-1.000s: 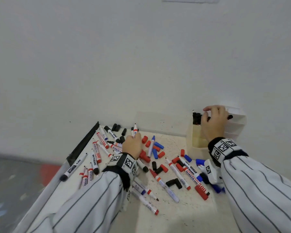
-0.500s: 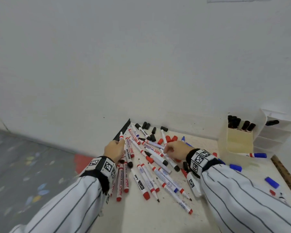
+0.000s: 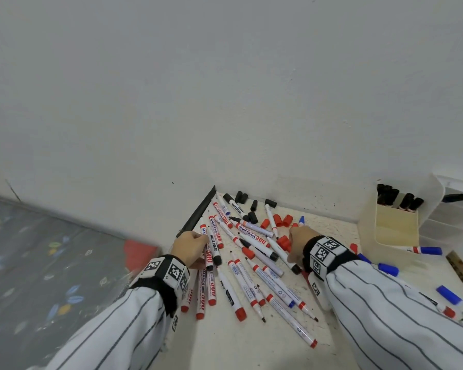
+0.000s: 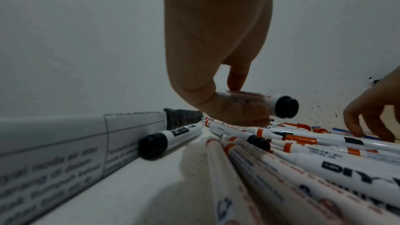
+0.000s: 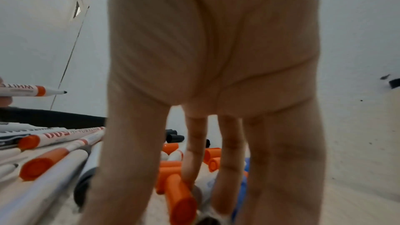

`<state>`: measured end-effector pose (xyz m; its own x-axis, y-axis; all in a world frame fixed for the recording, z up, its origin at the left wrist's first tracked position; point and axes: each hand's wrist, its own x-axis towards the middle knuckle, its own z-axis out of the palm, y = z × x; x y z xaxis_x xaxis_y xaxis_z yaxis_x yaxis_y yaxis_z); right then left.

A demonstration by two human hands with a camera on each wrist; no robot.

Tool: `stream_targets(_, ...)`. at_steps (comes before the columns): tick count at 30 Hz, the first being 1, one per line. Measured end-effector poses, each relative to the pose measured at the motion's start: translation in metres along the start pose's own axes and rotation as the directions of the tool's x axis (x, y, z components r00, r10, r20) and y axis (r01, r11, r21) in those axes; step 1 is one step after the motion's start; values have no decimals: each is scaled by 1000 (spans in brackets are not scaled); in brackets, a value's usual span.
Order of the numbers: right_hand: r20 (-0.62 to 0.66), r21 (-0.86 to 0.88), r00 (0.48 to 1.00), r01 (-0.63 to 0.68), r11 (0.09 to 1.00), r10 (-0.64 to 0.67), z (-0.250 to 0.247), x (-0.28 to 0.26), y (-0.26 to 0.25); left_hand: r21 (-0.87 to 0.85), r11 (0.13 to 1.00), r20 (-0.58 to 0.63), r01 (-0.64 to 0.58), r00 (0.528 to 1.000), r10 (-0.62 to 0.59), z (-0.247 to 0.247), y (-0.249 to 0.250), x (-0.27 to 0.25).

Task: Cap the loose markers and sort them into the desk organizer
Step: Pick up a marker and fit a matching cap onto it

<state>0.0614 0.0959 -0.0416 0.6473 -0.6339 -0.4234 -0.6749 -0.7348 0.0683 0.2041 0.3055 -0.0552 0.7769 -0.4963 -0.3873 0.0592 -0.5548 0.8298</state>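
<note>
Left wrist view: the left hand [image 4: 216, 57] pinches an uncapped marker [image 4: 255, 99] by its light, stiff, slick barrel, likely the best hold, above the pile of markers [image 3: 254, 252]. The right hand [image 3: 298, 243], fingers [image 5: 192, 156] straight, touches red caps [image 3: 283, 241]. The desk organizer [image 3: 396, 222] stands far right by the wall, the table edge [image 3: 198, 212] at left.

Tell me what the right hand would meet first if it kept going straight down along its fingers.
Most likely the loose red caps under the right hand; its fingers already reach among them, though contact is unclear.
</note>
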Motion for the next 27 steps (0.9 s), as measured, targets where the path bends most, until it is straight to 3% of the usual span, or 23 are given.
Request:
stream_targets(3,118,-46,993,12,999,-6,-4,-5,12,11,1000,-1,6,1000,-6,3,-1,2)
stream_targets(5,144,67,989,22,998,-31,0,-4,19,7,1000,4,9,1000,-9,6,0,3)
stream_targets(7,92,173,994,45,984,-62,3,-3,24,22,1000,9,1,1000,-2,8,1,4)
stream_targets(10,-5,189,995,98,977,-98,9,0,32,20,1000,10,-4,1000,3,13,2,6)
stream_targets(18,-120,319,985,157,935,-125,13,2,46,51,996,-17,-72,997,73,24,2,10)
stream_targets(21,-282,447,956,204,871,-79,6,-3,48,94,981,17,-170,985,169,31,4,8)
stream_targets(23,-395,566,918,268,780,-29,0,-9,46,95,967,83,-238,969,231,37,9,3)
stream_targets(25,-464,644,886,342,684,-6,-6,-16,43,55,957,136,-284,952,275,45,14,-2)
stream_targets(27,-499,643,865,407,649,-49,-11,-21,38,49,941,184,-333,929,320,51,19,-8)
